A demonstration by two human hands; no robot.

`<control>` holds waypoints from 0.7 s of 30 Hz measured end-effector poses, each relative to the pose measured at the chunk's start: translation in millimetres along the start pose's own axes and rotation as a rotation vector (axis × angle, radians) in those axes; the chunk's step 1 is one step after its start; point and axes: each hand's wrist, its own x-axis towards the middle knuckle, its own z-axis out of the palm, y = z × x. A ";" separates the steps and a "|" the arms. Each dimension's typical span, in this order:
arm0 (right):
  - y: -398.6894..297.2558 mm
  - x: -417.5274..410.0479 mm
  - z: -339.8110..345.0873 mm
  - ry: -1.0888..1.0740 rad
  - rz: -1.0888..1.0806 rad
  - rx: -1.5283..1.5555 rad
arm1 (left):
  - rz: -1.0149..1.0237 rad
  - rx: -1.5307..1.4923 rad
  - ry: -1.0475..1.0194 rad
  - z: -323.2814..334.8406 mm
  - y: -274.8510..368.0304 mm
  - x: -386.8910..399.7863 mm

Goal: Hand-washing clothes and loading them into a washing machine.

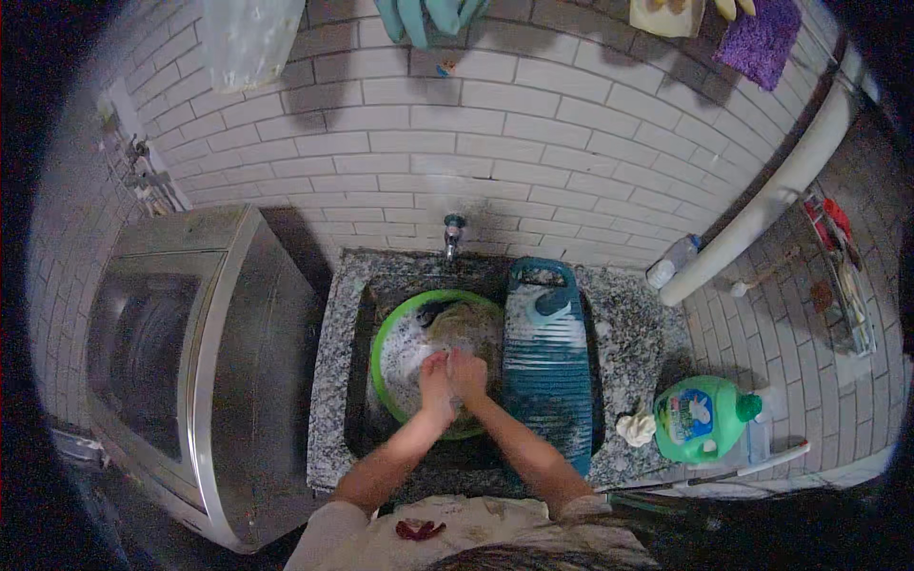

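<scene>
A basin with a green rim (pixel 382 385) sits in the granite sink, holding murky water with white suds. A brownish cloth (pixel 464 325) lies in the water, with a small dark item (pixel 430 312) at its upper left. My left hand (pixel 435 371) and my right hand (pixel 468 372) are close together over the near half of the basin, fingers curled. Blur and suds hide what, if anything, is between them. Just right of the basin, a blue ribbed plastic washboard (pixel 548 378) with suds near its top lies across the sink.
Behind the sink is a wall tap (pixel 453 232). A green detergent bottle (pixel 703 420) and a crumpled white item (pixel 635 429) rest on the right counter. A front-loading washing machine (pixel 264 378) stands left. Teal rubber gloves (pixel 428 18) and a purple cloth (pixel 760 43) hang above.
</scene>
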 end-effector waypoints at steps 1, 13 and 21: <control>3.5 -5.0 -3.0 -0.031 0.026 -0.006 | -0.063 0.040 0.051 31.8 26.8 -20.2; 1.4 6.6 53.2 0.084 -0.186 0.174 | 0.074 0.016 -0.088 -81.3 -34.4 42.0; 9.6 6.6 19.8 0.644 -0.345 0.038 | 0.718 1.976 -0.297 23.6 52.1 -7.9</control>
